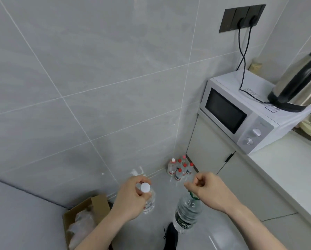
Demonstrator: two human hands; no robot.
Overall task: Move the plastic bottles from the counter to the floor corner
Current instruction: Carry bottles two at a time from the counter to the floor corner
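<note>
Left hand (131, 197): your fingers are curled round the neck of a small clear bottle (148, 201) with a white cap, which hangs upright below your fist, above the floor.

Right hand (208, 190): your fingers are curled tight, and a larger clear bottle (186, 213) with a dark label hangs under them by its top; the exact grip on its neck is hidden by the hand.

Floor corner (169, 184): a cluster of small bottles (180, 167), most with red caps and one white, stands upright where the tiled wall meets the cabinet, ahead of both your hands and well apart from them.

Counter (286, 170): on your right, carrying a white microwave (241, 112) with a steel kettle (299, 82) on top.

Floor, lower left: an open cardboard box (84, 219) against the wall.

Below the larger bottle: a dark shoe (171, 237).
</note>
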